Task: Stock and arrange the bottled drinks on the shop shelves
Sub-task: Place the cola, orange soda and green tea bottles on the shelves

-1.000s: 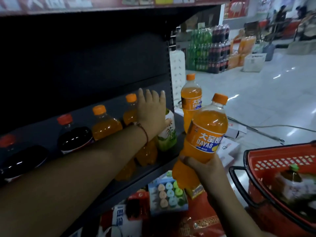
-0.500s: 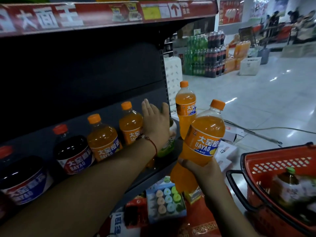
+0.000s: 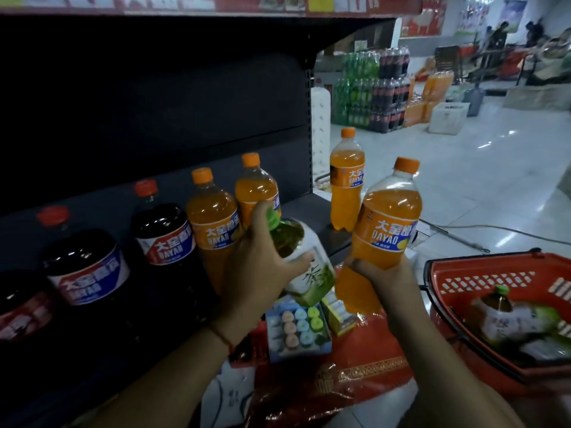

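Observation:
My left hand [image 3: 259,261] grips a green-capped tea bottle [image 3: 306,267] by its shoulder, tilted off the front edge of the dark shelf [image 3: 312,211]. My right hand [image 3: 383,273] holds an orange Dayao soda bottle [image 3: 386,230] by its lower half, upright, just right of the shelf end. On the shelf stand two orange soda bottles [image 3: 213,223] and dark cola bottles [image 3: 163,233] in a row. A third orange bottle [image 3: 346,186] stands at the shelf's right end.
A red shopping basket [image 3: 482,273] with a tea bottle [image 3: 506,316] sits at the right. Boxes of small goods [image 3: 296,329] and red packaging [image 3: 355,369] lie below the shelf. Stacked drink crates [image 3: 374,91] stand across the tiled aisle.
My left hand, which lay flat against the bottles on the shelf, has closed round the tea bottle and pulled it out toward the front. The right hand keeps holding its orange bottle.

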The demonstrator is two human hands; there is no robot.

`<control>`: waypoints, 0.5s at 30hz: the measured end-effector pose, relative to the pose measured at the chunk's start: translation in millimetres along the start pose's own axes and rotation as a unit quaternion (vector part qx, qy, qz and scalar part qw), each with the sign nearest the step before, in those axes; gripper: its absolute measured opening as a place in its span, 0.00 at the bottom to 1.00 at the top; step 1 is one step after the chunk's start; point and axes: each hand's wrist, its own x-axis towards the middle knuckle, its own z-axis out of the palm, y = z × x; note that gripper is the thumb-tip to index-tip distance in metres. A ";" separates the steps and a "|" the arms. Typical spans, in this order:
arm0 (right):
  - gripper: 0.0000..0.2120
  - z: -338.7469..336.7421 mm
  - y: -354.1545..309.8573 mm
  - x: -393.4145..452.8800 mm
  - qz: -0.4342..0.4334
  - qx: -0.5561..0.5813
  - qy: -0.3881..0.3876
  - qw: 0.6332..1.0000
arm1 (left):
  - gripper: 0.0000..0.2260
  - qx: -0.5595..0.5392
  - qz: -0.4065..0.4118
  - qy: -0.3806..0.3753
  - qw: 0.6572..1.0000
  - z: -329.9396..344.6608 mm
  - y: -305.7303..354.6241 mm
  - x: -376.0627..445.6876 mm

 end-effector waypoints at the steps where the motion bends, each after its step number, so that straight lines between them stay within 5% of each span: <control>1: 0.15 4.2 -1.7 -0.7 -0.005 0.010 -0.001 1.000 | 0.43 -0.033 -0.025 0.009 0.999 -10.4 -7.1 -10.0; 4: 0.27 15.4 -4.7 6.5 -0.020 0.008 -0.017 1.000 | 0.43 -0.079 -0.063 0.034 0.994 -42.7 -29.5 -35.4; 8: 0.24 42.0 -12.9 31.2 -0.036 -0.045 -0.056 0.997 | 0.39 -0.130 -0.080 0.051 0.987 -72.1 -50.0 -49.7; 15: 0.35 90.9 -12.1 91.0 0.008 -0.089 -0.091 0.992 | 0.40 -0.168 -0.098 0.074 0.978 -82.2 -70.0 -49.1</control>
